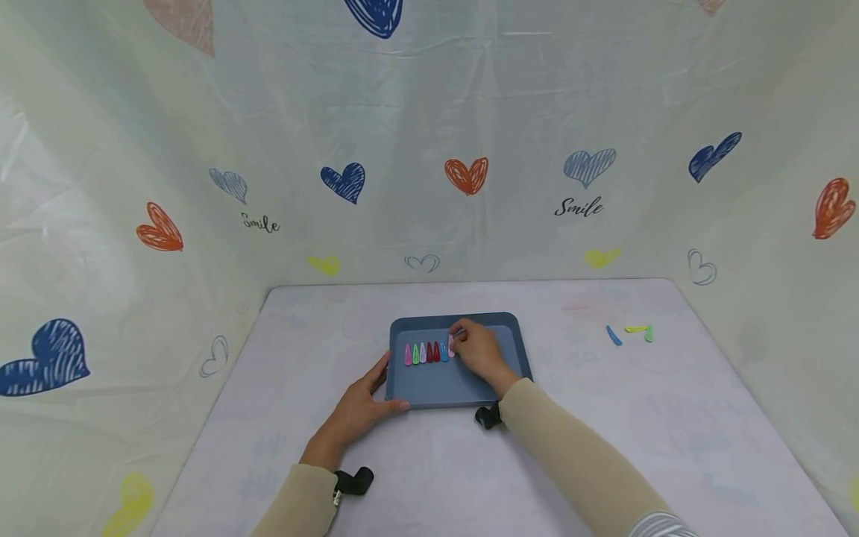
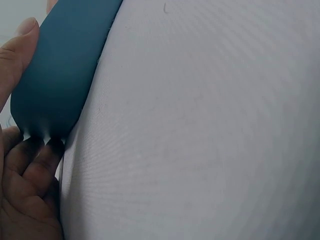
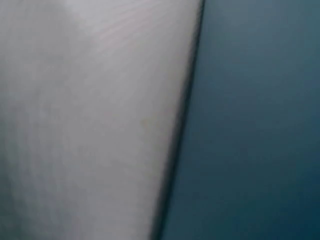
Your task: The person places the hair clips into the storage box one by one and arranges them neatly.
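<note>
In the head view, a blue-grey tray [image 1: 436, 391] lies on the table with several snap hair clips in a row: a pink clip [image 1: 408, 355], a green clip [image 1: 415, 354], a pale lilac clip [image 1: 423, 353], two red clips [image 1: 437, 352] and a blue clip [image 1: 444, 352]. At the row's right end my right hand [image 1: 478, 349] pinches a light pink hair clip [image 1: 452, 344]. My left hand [image 1: 359, 406] holds the tray's near left corner, thumb by the front edge and fingers along the left side. The right wrist view shows only tray and table, without the hand.
Right of the tray, a blue hair clip [image 1: 614, 335], a yellow hair clip [image 1: 635, 329] and a green hair clip [image 1: 649, 334] lie on the pale table [image 1: 671, 418]. Behind and beside the table hangs a light sheet [image 1: 416, 104] printed with hearts.
</note>
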Action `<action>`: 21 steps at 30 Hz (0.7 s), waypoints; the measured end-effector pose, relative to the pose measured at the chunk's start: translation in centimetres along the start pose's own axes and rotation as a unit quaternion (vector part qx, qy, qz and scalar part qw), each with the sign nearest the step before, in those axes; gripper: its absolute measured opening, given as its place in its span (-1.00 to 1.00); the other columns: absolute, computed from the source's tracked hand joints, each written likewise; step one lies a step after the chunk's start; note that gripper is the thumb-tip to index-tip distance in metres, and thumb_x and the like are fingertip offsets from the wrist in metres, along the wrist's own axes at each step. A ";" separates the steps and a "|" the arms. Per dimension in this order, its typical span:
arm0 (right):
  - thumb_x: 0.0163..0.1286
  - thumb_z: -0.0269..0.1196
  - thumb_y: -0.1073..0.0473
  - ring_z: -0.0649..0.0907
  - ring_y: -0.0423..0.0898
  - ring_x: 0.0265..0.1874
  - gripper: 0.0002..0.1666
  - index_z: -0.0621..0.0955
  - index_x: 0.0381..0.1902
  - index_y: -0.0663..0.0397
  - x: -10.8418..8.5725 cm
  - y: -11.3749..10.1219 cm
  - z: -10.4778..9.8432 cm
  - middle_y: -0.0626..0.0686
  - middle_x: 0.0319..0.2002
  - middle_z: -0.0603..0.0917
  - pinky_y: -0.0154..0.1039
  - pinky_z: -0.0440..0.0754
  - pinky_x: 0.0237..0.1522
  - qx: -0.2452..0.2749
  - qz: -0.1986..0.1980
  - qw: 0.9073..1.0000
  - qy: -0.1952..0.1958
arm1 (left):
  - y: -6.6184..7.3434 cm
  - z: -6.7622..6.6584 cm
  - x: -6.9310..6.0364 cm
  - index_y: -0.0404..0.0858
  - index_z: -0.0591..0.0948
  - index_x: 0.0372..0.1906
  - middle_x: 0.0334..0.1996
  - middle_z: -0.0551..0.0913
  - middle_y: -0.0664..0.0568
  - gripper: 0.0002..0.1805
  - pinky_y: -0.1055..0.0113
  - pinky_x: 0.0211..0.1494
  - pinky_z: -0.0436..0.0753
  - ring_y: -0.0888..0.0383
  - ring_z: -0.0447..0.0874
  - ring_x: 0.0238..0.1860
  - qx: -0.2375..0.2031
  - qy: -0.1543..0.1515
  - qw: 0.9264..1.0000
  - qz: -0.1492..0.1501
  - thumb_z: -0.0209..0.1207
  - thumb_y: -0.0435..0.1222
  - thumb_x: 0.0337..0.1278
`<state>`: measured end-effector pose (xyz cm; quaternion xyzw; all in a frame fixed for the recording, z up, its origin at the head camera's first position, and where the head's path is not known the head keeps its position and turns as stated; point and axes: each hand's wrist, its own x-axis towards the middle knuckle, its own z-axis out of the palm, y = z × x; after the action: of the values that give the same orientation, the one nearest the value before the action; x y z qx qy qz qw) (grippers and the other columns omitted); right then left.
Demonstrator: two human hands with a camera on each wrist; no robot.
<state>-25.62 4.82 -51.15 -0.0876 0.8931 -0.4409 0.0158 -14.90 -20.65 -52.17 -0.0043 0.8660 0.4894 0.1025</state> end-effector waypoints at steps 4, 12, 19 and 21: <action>0.44 0.33 0.30 0.61 -0.16 -0.45 -0.85 0.72 -0.06 0.11 0.0 0.0 0.1 -0.01 -0.40 0.75 -0.27 0.54 -0.37 -0.010 -0.001 1.000 -0.002 | 0.1 0.0 -0.1 0.14 0.13 0.71 0.63 0.29 -0.11 0.24 -0.21 0.65 0.21 -0.14 0.24 0.64 -0.001 -0.001 1.000 0.000 0.61 0.08 -0.04; 0.46 0.34 0.27 0.61 -0.15 -0.44 -0.85 0.72 -0.04 0.08 0.0 0.0 0.2 -0.02 -0.39 0.75 -0.27 0.53 -0.35 -0.021 0.009 1.000 -0.010 | 0.2 0.0 -0.1 0.13 0.13 0.71 0.63 0.29 -0.12 0.24 -0.22 0.65 0.21 -0.14 0.23 0.64 0.003 0.000 1.000 -0.002 0.60 0.09 -0.03; 0.43 0.34 0.30 0.60 -0.17 -0.48 -0.85 0.72 -0.07 0.11 -0.1 0.2 0.1 -0.02 -0.43 0.73 -0.30 0.51 -0.41 -0.015 -0.001 1.000 -0.008 | 0.2 0.1 -0.1 0.15 0.12 0.72 0.64 0.27 -0.11 0.23 -0.21 0.65 0.21 -0.14 0.23 0.64 0.003 0.002 1.000 -0.002 0.59 0.08 -0.01; 0.42 0.34 0.30 0.59 -0.17 -0.48 -0.85 0.72 -0.07 0.11 -0.1 0.2 0.0 -0.03 -0.43 0.73 -0.29 0.50 -0.41 -0.020 -0.004 1.000 -0.009 | 0.2 0.0 -0.1 0.15 0.12 0.71 0.64 0.28 -0.10 0.23 -0.21 0.65 0.21 -0.13 0.23 0.64 0.003 0.003 1.000 -0.002 0.59 0.08 -0.01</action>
<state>-25.58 4.93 -51.34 -0.0951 0.9014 -0.4219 0.0199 -14.78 -20.53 -52.00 -0.0073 0.8677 0.4866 0.1010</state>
